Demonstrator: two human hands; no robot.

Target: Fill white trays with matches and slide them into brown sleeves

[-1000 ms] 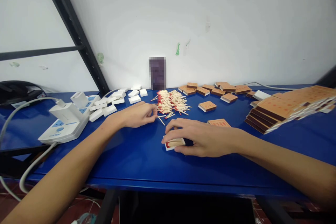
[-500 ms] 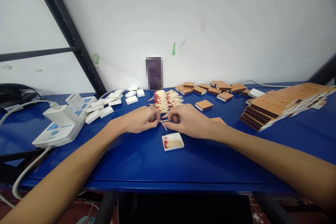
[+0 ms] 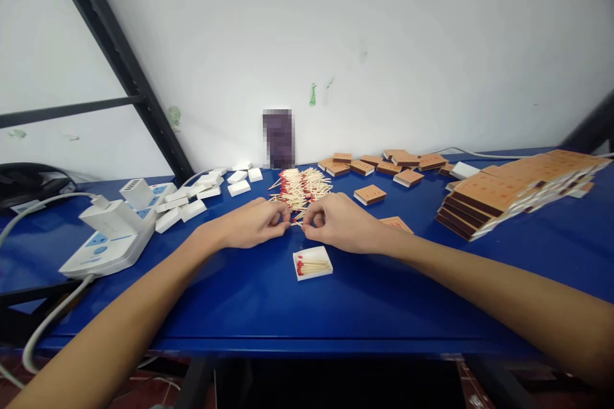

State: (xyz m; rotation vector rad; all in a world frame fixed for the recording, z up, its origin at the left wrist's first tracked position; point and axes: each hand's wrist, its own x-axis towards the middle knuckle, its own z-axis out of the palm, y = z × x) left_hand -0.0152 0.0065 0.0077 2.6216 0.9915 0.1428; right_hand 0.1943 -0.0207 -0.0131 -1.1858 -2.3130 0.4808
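Observation:
A heap of red-tipped matches point(image 3: 301, 186) lies on the blue table point(image 3: 240, 294) near the wall. My left hand point(image 3: 254, 222) and my right hand point(image 3: 336, 220) meet at the heap's near edge, both with fingers pinched together on a few matches point(image 3: 296, 220) between them. Just in front of the hands lies an open white matchbox tray point(image 3: 313, 262) partly filled with matches, red heads to the left. An orange matchbox sleeve point(image 3: 396, 224) lies flat just right of my right wrist.
Several empty white trays point(image 3: 196, 195) lie at the back left beside a white power strip point(image 3: 115, 233) with chargers and a grey cable. Orange sleeves point(image 3: 378, 169) are scattered at the back right, and stacked rows of them point(image 3: 518, 188) stand at the far right.
My right hand left the tray it covered and moved up to meet the left hand at the heap. Both hands now pinch matches together. The tray lies uncovered.

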